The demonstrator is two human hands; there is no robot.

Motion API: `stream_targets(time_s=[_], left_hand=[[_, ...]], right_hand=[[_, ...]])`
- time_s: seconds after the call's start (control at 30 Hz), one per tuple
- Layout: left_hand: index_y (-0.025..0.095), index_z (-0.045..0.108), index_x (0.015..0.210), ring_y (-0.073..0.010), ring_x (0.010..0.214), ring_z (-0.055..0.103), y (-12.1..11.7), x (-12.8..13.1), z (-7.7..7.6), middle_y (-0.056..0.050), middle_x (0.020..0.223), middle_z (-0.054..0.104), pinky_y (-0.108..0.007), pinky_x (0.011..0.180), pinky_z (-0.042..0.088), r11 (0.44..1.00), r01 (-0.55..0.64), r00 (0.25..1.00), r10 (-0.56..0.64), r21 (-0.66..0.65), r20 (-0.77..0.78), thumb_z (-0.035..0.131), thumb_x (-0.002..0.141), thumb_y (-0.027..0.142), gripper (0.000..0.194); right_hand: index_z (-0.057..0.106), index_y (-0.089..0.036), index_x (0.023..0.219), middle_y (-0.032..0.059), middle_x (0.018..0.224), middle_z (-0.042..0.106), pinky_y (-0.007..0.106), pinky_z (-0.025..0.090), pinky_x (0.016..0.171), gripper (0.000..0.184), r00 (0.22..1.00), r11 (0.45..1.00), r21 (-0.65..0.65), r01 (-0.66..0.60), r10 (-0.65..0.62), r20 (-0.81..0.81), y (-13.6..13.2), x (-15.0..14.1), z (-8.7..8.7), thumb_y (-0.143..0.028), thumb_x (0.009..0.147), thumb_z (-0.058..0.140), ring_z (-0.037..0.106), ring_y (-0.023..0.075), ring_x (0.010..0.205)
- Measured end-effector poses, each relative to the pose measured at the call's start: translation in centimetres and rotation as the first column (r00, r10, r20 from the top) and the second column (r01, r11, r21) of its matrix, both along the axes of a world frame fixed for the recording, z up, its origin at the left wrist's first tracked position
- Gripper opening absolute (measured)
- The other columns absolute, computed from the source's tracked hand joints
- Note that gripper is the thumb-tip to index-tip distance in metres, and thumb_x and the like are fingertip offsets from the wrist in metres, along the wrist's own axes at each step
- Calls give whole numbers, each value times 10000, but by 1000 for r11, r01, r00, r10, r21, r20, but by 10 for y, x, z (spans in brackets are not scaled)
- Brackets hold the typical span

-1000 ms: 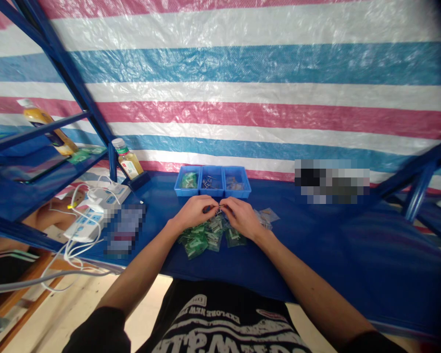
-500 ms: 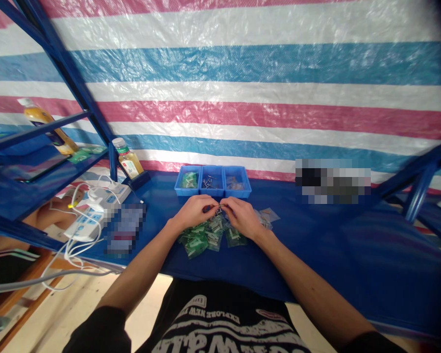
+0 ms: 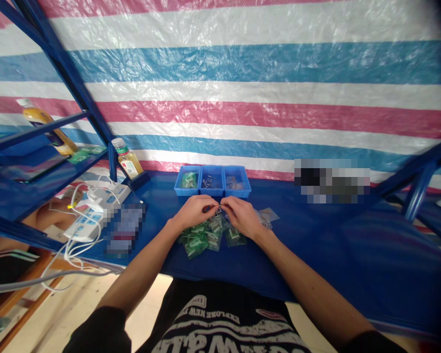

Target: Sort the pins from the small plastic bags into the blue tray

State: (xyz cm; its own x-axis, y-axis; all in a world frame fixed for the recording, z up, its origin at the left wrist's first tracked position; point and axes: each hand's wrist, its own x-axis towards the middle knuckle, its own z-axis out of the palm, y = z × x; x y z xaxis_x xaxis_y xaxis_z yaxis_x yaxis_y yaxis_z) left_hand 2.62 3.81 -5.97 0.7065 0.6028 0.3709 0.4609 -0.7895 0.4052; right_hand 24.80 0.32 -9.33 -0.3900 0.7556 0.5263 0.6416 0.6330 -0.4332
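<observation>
- Left hand [image 3: 194,212] and right hand [image 3: 243,218]: both held low over the desk [image 3: 308,257], wrists apart, fingertips meeting at centre.
- Fingers [image 3: 209,202]: pressed together from both sides on a small metal pin [image 3: 218,211], in a pinching grip; the exact hold of each hand is partly hidden by the fingers and too small to confirm.
- Metal pin location: between the two hands, above the bags and just in front of the tray.
- Green-labelled plastic bags [image 3: 202,237]: loose pile on the desk directly below and touching the hands' undersides, with one bag [image 3: 235,238] lying slightly apart under the right hand.
- Clear plastic bags [image 3: 265,216]: lying flat just beside the right hand, on its far side.
- Blue three-compartment tray [image 3: 212,182]: on the desk beyond the hands. Left compartment holds a green-labelled bag, middle compartment holds loose metal pins, right compartment holds a small bag with contents not legible.
- Power strip [image 3: 91,215] and white cables [image 3: 69,250]: at the desk's left end, well apart from the hands.
- Juice bottle [image 3: 127,159]: upright on a dark stand [image 3: 136,180], near the tray's left.
- Blue metal shelf frame [image 3: 64,63]: at left, with a striped tarpaulin [image 3: 242,63] behind the desk.
- Two pixelated objects [image 3: 331,180]: obscured, not identifiable.
</observation>
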Motion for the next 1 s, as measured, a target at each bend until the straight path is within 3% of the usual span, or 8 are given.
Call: stream_targets(time_s=[0.3,0.53,1.0], left_hand=[[190,712,929,-149,781,650,1,0,-1,-37,861,703,-242,750,469,1000,-6,1000,6,-19,7,538,1003,261,202],[188,715,907,-162,811,672,0,0,2,-43,869,723,-254,782,478,1000,-9,1000,9,-20,10,537,1001,269,217],[186,721,937,-167,829,678,3,-1,-1,-51,898,736,-252,798,484,1000,-13,1000,13,-16,13,534,1001,273,215]], right_hand=[[620,-241,954,53,912,683,303,456,786,234,992,994,9,112,-113,48,3,0,-3,-293,1078,428,647,217,857],[566,-253,1132,48,1010,704,305,471,802,127,999,999,-36,30,-30,-10,-1,0,1,-270,1058,464,667,220,913],[602,-240,981,52,934,692,305,459,756,227,990,990,-27,137,-135,49,1,1,0,-285,1081,403,657,218,849]])
